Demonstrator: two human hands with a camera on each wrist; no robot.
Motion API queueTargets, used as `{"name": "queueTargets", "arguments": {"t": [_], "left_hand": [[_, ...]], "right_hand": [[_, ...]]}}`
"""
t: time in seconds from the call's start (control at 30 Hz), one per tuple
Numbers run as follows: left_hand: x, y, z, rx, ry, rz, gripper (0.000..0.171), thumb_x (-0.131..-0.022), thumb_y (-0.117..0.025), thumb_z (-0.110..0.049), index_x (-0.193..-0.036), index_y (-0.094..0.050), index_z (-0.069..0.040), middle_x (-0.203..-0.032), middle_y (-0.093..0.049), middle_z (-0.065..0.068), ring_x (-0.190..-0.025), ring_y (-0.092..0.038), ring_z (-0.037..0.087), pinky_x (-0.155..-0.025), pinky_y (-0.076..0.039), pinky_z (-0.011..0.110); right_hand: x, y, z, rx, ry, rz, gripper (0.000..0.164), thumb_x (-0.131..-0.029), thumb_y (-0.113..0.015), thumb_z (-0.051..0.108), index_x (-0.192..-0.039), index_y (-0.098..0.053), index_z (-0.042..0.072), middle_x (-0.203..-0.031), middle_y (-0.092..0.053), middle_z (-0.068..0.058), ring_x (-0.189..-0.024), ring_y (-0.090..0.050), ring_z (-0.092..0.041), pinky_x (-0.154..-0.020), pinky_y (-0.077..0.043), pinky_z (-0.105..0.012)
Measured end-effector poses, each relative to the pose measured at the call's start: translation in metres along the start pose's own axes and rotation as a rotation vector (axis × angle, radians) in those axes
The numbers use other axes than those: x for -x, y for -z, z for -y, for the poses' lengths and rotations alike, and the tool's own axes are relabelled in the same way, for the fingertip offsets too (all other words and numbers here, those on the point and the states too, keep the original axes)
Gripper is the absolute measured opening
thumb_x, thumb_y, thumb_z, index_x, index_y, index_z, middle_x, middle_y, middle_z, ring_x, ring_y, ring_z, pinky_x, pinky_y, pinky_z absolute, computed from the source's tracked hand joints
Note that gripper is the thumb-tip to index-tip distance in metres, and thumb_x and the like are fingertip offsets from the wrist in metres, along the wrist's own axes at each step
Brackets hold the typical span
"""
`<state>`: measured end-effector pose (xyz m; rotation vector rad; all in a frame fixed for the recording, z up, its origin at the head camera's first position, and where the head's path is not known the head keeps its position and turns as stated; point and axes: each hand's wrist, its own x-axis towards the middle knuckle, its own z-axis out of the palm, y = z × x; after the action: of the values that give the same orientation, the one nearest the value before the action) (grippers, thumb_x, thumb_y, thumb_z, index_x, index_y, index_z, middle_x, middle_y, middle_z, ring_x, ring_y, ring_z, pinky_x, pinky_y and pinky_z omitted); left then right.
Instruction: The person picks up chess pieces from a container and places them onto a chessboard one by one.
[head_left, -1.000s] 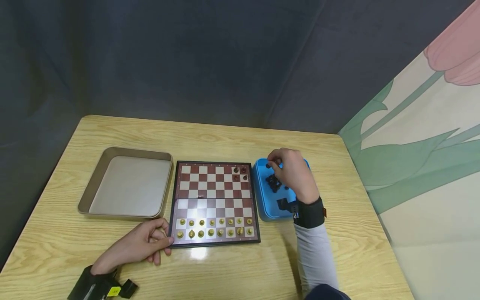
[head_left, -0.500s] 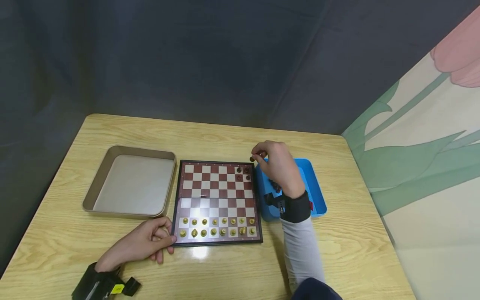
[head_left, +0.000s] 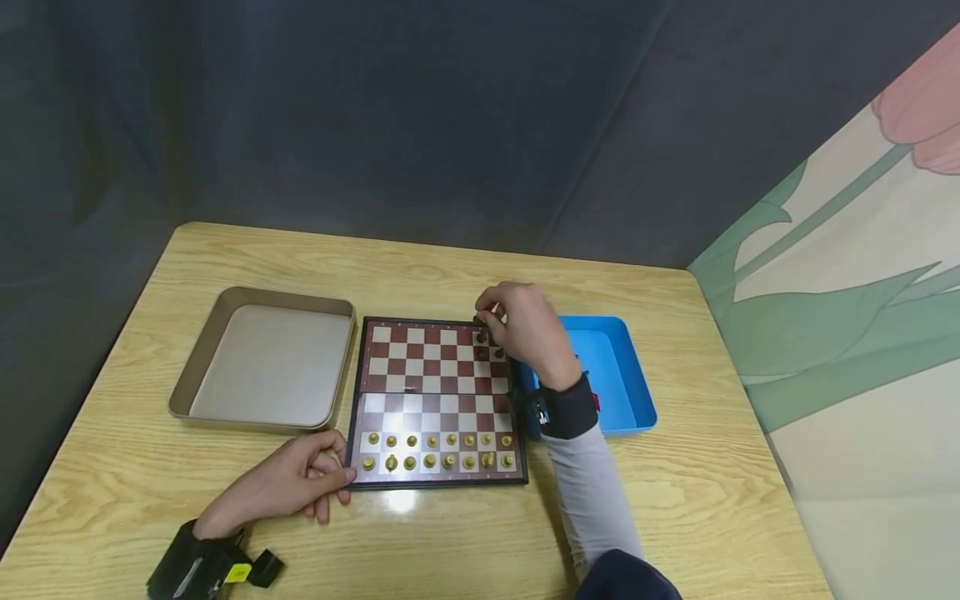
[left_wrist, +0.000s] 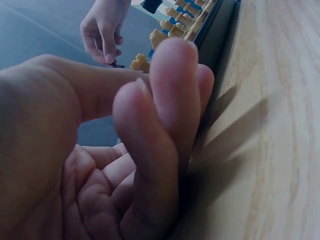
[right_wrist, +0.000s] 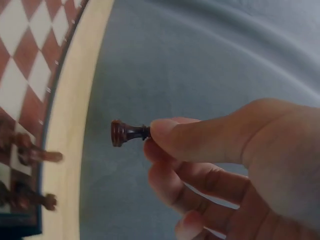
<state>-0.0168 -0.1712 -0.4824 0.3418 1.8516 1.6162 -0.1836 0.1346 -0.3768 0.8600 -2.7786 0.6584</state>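
A red-and-white chessboard lies on the table, with two rows of gold chess pieces along its near side. My left hand holds the board's near left corner, thumb at the edge and the other fingers bent beside it. Over the far right corner, my right hand pinches a dark brown chess piece between thumb and index finger. Its round base points away from the fingertips, which hide its top. Below it, a few dark pieces stand in that corner.
Right of the board sits a blue tray; the right wrist covers part of it and most of the dark pieces inside. At left stands a shallow tan metal tray. A dark curtain hangs behind the table.
My right hand has carried the dark chess piece left from above the blue tray to over the board's far right corner. My left hand stays at the near left corner.
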Motion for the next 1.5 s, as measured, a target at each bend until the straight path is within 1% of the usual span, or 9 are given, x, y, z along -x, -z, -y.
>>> {"name": "queueTargets", "arguments": {"t": [0.17, 0.37, 0.5, 0.6, 0.8, 1.13, 1.5], "left_hand": [[0.001, -0.001, -0.001, -0.002, 0.012, -0.003, 0.032, -0.086, -0.055, -0.026, -0.098, -0.040, 0.000, -0.074, -0.064, 0.011, -0.048, -0.058, 0.030, -0.038, -0.046, 0.038], [0.001, -0.001, -0.003, -0.023, 0.011, -0.007, 0.033, -0.085, -0.055, -0.027, -0.098, -0.040, 0.000, -0.073, -0.064, 0.010, -0.048, -0.058, 0.029, -0.039, -0.046, 0.038], [0.001, -0.001, -0.004, -0.029, 0.004, -0.006, 0.033, -0.086, -0.055, -0.027, -0.097, -0.040, 0.000, -0.073, -0.064, 0.010, -0.048, -0.058, 0.029, -0.039, -0.046, 0.038], [-0.001, 0.000, -0.004, -0.032, -0.002, -0.002, 0.032, -0.086, -0.054, -0.027, -0.097, -0.040, 0.000, -0.073, -0.064, 0.010, -0.048, -0.058, 0.029, -0.038, -0.046, 0.038], [-0.004, 0.002, -0.002, -0.025, -0.001, 0.007, 0.030, -0.087, -0.053, -0.025, -0.097, -0.040, 0.000, -0.074, -0.064, 0.011, -0.048, -0.058, 0.030, -0.039, -0.047, 0.038], [-0.003, 0.003, 0.004, -0.018, 0.008, -0.001, 0.032, -0.086, -0.054, -0.027, -0.098, -0.040, -0.001, -0.074, -0.064, 0.011, -0.048, -0.058, 0.030, -0.039, -0.047, 0.038], [-0.003, 0.003, 0.003, -0.011, -0.018, 0.009, 0.029, -0.087, -0.053, -0.024, -0.096, -0.040, 0.001, -0.074, -0.064, 0.012, -0.047, -0.057, 0.030, -0.038, -0.046, 0.038]], "right_hand": [[-0.003, -0.012, 0.001, 0.006, -0.015, 0.035, 0.007, -0.078, -0.065, 0.019, -0.086, -0.065, 0.018, -0.081, -0.056, 0.008, -0.063, -0.047, -0.003, -0.049, -0.042, -0.020], [-0.006, -0.022, 0.000, 0.011, -0.018, 0.077, 0.008, -0.080, -0.063, 0.019, -0.087, -0.065, 0.016, -0.079, -0.055, 0.007, -0.060, -0.048, -0.004, -0.046, -0.041, -0.021], [-0.006, -0.026, 0.000, 0.014, -0.021, 0.093, 0.007, -0.080, -0.062, 0.017, -0.086, -0.065, 0.014, -0.078, -0.055, 0.007, -0.059, -0.048, -0.004, -0.046, -0.041, -0.022], [-0.006, -0.029, -0.001, 0.024, -0.021, 0.102, 0.006, -0.080, -0.062, 0.016, -0.085, -0.065, 0.013, -0.077, -0.055, 0.007, -0.060, -0.048, -0.005, -0.048, -0.042, -0.023], [-0.007, -0.033, -0.003, 0.043, -0.053, 0.121, 0.005, -0.079, -0.063, 0.015, -0.082, -0.066, 0.013, -0.077, -0.056, 0.007, -0.062, -0.048, -0.006, -0.052, -0.043, -0.024], [-0.008, -0.043, -0.006, 0.064, -0.069, 0.166, 0.004, -0.080, -0.062, 0.017, -0.081, -0.065, 0.016, -0.073, -0.053, 0.009, -0.058, -0.047, -0.006, -0.049, -0.041, -0.024], [-0.008, -0.044, -0.006, 0.077, -0.078, 0.164, 0.003, -0.080, -0.062, 0.017, -0.081, -0.065, 0.016, -0.074, -0.054, 0.008, -0.060, -0.047, -0.007, -0.050, -0.042, -0.025]]}}
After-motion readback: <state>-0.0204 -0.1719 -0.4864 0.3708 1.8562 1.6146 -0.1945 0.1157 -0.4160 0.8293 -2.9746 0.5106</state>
